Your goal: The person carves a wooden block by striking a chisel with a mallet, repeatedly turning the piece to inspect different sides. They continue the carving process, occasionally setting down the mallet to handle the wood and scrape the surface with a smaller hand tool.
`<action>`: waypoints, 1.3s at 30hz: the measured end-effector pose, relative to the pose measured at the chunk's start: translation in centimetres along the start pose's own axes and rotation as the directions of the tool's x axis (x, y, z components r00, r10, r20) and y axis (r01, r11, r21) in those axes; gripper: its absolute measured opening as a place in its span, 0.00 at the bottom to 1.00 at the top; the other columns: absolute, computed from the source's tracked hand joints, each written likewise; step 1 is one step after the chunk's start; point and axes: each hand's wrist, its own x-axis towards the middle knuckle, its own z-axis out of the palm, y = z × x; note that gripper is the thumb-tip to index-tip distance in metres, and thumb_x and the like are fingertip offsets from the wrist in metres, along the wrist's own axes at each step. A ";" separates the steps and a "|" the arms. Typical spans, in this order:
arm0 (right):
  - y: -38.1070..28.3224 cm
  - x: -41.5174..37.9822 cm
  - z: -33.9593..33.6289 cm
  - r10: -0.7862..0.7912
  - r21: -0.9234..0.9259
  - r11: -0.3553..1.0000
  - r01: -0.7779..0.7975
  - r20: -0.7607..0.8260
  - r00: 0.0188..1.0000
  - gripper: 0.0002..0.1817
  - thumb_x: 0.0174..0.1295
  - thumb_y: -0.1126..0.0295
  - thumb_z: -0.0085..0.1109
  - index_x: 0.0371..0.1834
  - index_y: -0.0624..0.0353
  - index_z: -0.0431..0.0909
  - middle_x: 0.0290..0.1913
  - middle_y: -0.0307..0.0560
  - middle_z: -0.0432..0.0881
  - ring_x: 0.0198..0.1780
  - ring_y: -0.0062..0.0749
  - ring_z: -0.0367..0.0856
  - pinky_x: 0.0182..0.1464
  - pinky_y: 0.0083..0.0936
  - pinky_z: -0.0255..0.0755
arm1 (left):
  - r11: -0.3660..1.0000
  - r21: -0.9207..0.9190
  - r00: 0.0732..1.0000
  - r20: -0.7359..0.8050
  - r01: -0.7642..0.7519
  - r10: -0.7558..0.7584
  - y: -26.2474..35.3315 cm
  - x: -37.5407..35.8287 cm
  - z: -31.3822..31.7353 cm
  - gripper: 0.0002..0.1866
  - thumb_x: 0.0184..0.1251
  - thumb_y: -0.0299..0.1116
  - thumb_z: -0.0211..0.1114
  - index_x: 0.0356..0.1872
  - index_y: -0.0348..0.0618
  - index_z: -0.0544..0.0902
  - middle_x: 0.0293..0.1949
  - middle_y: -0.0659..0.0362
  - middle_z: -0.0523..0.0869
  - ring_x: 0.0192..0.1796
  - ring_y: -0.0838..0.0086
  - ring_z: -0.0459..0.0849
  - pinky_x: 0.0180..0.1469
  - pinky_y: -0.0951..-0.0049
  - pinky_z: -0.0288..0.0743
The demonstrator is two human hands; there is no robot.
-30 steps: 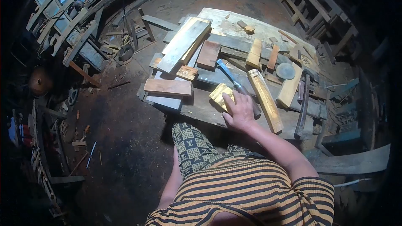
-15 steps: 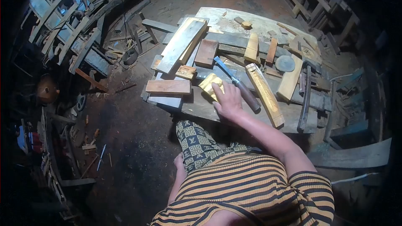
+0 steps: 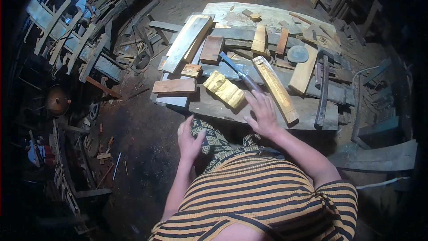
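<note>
A carved yellow wood block (image 3: 224, 89) lies on the bench near its front edge, touched by neither hand. Just right of it is a chisel (image 3: 236, 70) with a blue-grey blade and a dark handle. My right hand (image 3: 264, 115) is over the handle's lower end, fingers stretched along it and thumb apart; the handle's end is hidden beneath. Beside that hand, a long carved wood piece (image 3: 276, 90) slants across the bench. My left hand (image 3: 189, 140) is raised by my knee at the front edge, fingers spread, holding nothing.
The wooden bench (image 3: 209, 107) carries a reddish block (image 3: 174, 86), a brown block (image 3: 212, 49), long boards (image 3: 187, 44), a round grey disc (image 3: 297, 54) and a dark curved-handled tool (image 3: 323, 93). Timber racks (image 3: 67, 35) stand at the left. Scraps litter the floor.
My right hand has let go of the yellow block and moved right onto the chisel handle. My left hand has risen from beside my leg toward the bench edge. The view has shifted slightly.
</note>
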 end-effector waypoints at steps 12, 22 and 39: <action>1.4 -5.3 2.0 -0.033 -0.024 0.999 0.036 0.112 0.993 0.36 0.48 0.63 0.67 0.63 0.57 0.65 0.66 0.56 0.60 0.70 0.49 0.56 0.71 0.50 0.46 | 0.796 0.431 0.903 0.259 -0.425 0.342 4.6 9.8 7.3 0.51 0.40 0.70 0.66 0.66 0.51 0.67 0.67 0.41 0.59 0.70 0.45 0.50 0.68 0.46 0.49; 1.7 -5.1 2.4 -0.077 -0.062 0.995 0.083 0.102 0.992 0.30 0.47 0.64 0.66 0.56 0.57 0.71 0.62 0.56 0.65 0.66 0.51 0.60 0.68 0.49 0.51 | 0.791 0.284 0.839 0.137 -0.542 0.526 1.5 10.1 8.0 0.45 0.35 0.59 0.76 0.56 0.45 0.76 0.62 0.37 0.67 0.66 0.39 0.62 0.64 0.53 0.65; -11.1 3.6 -23.9 -0.617 -0.319 0.283 0.905 -0.783 -0.083 0.20 0.64 0.58 0.46 0.55 0.55 0.71 0.58 0.43 0.71 0.66 0.42 0.58 0.65 0.54 0.45 | 0.894 0.162 0.909 0.062 -0.417 0.413 1.7 9.0 8.7 0.44 0.38 0.55 0.76 0.62 0.52 0.72 0.68 0.44 0.59 0.70 0.45 0.56 0.69 0.53 0.58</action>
